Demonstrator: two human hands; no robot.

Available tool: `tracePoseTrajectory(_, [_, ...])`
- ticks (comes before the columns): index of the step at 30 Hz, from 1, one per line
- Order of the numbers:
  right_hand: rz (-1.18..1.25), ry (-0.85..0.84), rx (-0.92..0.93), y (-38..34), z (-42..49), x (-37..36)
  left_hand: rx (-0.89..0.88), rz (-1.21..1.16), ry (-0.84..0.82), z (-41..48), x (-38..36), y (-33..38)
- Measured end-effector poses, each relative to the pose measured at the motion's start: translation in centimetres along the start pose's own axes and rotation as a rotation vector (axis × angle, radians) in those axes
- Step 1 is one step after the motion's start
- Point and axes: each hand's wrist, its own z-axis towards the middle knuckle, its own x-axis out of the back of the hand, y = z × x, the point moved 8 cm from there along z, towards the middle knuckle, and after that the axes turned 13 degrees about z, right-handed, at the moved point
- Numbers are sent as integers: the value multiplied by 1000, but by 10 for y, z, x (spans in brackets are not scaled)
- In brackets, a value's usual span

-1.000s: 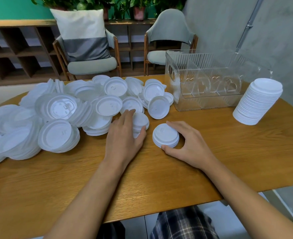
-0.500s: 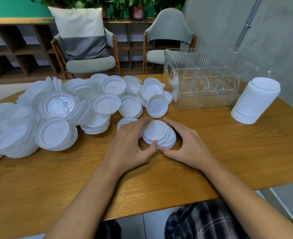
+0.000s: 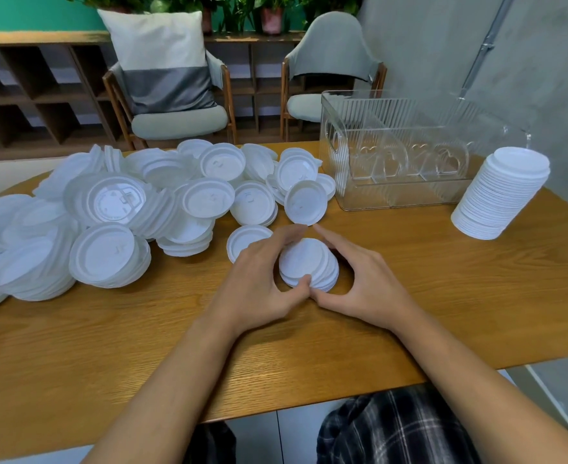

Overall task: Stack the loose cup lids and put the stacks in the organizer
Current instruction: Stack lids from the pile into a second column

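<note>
Here, from the head view, the left grip (image 3: 259, 283) and the right grip (image 3: 366, 286) both curl round a short stack of lids (image 3: 304, 262) sitting on the wooden worktop (image 3: 443, 296). The thumbs meet at its near edge. A heap of loose lids (image 3: 125, 209) spreads to the left, one lying just beside the left grip. The clear organizer (image 3: 331, 135) stands beyond on the right, with a tall stack (image 3: 500, 195) near its right end.
</note>
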Motion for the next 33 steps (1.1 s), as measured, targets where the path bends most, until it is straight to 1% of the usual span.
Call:
tracePoseTrajectory(3, [1, -11, -11, -1, 1, 0, -28, -25, -38, 1, 0, 4])
tracePoseTrajectory(6, [6, -6, 17, -4, 1, -1, -65, -19, -14, 3, 1, 6])
tracePoseTrajectory(10, [5, 4, 23, -5, 0, 0, -66, -23, 23, 3, 3, 7])
tracePoseTrajectory(15, [0, 2, 39, -7, 0, 0, -84, -30, 1, 4, -1, 12])
tracePoseTrajectory(18, [-18, 10, 17, -3, 0, 1, -54, -20, -11, 3, -2, 8])
tracePoseTrajectory(29, [-85, -43, -51, 10, -1, -5, -46, -56, -2, 3, -2, 2])
tracePoseTrajectory(33, [-121, -65, -65, 16, -2, -8, -92, -4, -36, 2, -2, 4])
